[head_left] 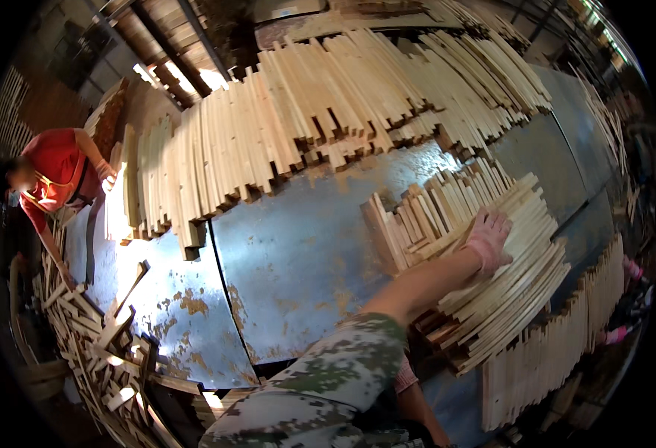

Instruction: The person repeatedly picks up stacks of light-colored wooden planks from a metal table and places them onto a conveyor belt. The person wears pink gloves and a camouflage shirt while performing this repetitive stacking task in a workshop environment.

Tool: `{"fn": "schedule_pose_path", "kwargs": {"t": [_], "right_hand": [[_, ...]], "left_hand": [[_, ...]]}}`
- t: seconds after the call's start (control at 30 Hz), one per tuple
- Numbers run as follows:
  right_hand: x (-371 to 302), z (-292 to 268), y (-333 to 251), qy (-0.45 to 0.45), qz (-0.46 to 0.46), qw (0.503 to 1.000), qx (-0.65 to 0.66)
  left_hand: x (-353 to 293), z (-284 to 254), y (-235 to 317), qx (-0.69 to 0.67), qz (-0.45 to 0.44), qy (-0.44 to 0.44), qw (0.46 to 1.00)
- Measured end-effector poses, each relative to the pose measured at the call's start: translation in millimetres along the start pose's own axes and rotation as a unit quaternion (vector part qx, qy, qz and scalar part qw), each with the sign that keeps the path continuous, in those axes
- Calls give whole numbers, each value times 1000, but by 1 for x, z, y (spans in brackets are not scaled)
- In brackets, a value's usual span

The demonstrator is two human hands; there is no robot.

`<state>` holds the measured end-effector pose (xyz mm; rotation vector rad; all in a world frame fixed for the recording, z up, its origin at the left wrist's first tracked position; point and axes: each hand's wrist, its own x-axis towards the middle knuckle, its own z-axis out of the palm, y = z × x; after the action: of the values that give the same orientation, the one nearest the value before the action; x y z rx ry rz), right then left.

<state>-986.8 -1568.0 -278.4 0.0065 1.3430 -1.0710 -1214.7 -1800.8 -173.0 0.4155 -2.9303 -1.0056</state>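
Observation:
My left hand (488, 237), in a pink glove, reaches out to the right beneath a camouflage sleeve. It lies palm down on a pile of pale wooden strips (511, 276), fingers a little apart and thumb off to the side. Just beyond it, shorter strips (447, 201) stand packed in a row beside the pile. Of my right hand (405, 375) only a bit of patterned pink glove shows, low in the view. My left sleeve hides its fingers and anything they might hold.
Long rows of wooden strips (320, 97) cover the far side of the metal table (291, 246). A person in red (55, 168) handles strips at the left. Scrap wood (111, 358) heaps at lower left. Pink-gloved hands (631, 267) of someone else are by stacked strips (544, 358) at right.

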Motion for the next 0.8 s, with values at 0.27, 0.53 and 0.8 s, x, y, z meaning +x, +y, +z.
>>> {"fn": "schedule_pose_path", "kwargs": {"t": [0.27,0.53,0.8], "right_hand": [[59,86,-47,-116,76,987,-81],[188,227,-116,-135,-16,936,-324],[339,348,-186,1,-207,840,-501]], "left_hand": [[-309,-44,-188,-288,-231,387,845],[-597,-87,-397,-97,-630,430,640],[-607,-143,-497,-151,-643,380,648]]}}
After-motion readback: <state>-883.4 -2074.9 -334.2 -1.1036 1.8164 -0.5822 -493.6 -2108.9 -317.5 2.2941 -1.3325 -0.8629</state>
